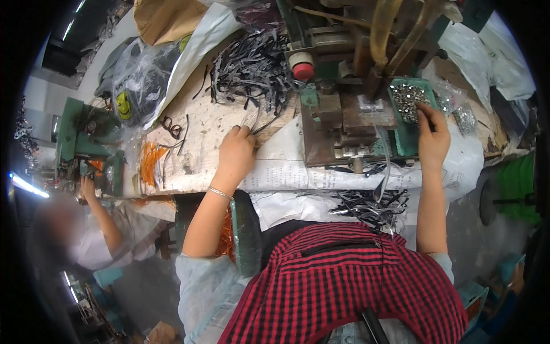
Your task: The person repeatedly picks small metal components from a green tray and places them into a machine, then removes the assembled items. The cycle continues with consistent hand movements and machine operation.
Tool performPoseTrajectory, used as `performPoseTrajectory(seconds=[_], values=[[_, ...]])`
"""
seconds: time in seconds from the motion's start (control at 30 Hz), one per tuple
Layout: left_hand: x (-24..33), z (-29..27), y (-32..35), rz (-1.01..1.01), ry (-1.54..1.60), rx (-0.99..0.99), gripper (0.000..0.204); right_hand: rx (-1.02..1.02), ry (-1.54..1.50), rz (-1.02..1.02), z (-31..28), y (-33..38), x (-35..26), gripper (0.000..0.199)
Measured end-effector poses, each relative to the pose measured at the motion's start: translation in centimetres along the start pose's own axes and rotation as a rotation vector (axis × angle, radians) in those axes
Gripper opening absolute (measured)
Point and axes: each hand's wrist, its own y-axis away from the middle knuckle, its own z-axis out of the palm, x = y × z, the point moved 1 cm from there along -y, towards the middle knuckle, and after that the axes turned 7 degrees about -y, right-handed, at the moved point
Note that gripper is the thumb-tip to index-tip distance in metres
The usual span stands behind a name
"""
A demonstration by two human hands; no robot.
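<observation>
My left hand [236, 150] rests on the worn wooden bench [195, 155], its fingers pinched on a thin black strap [259, 123] that runs from a heap of black straps [252, 71]. My right hand [432, 135] reaches into a green tray [408, 140] holding several small shiny metal pieces [407, 98], fingertips among them. Between the hands stands a green and brown press machine [344, 86] with a red round button [303, 70]. Finished black straps [369, 206] lie in a pile near my lap.
Sheets of printed paper [286, 172] cover the bench front. Orange straps [150, 160] lie at the left. Another person [109, 229] works at a green machine [86, 143] on the left. Plastic bags [143, 74] sit behind the bench.
</observation>
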Motion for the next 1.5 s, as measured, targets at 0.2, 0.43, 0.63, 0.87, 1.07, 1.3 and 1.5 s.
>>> performPoseTrajectory(seconds=[0.2,0.43,0.63,0.87,1.07,1.3,1.5], values=[[-3.6,-1.9,0.4,-0.149,-0.077,0.095,0.006,0.186,0.032,0.173,-5.4,4.0,3.0,0.017],[-2.9,-6.0,0.8,-0.44,1.114,0.09,0.037,0.179,-0.004,0.085,-6.5,5.4,-1.1,0.016],[2.1,-3.2,-5.0,-0.483,1.288,0.296,0.018,-0.13,-0.266,-0.256,1.8,-0.9,-10.1,0.017],[5.7,-5.1,-3.8,-0.355,1.362,0.604,0.009,-0.028,-0.583,0.021,5.9,0.4,-9.6,0.032],[7.8,-9.9,-1.7,0.129,0.833,0.919,0.009,-0.145,-0.768,0.089,6.1,0.9,-11.9,0.044],[9.8,-11.4,-0.6,0.283,0.552,0.889,0.025,-0.336,-0.62,0.062,2.5,2.3,-15.2,0.061],[-1.2,-6.3,2.1,-0.215,0.263,0.927,0.021,-0.115,-0.428,0.254,-3.2,1.1,-2.8,0.05]])
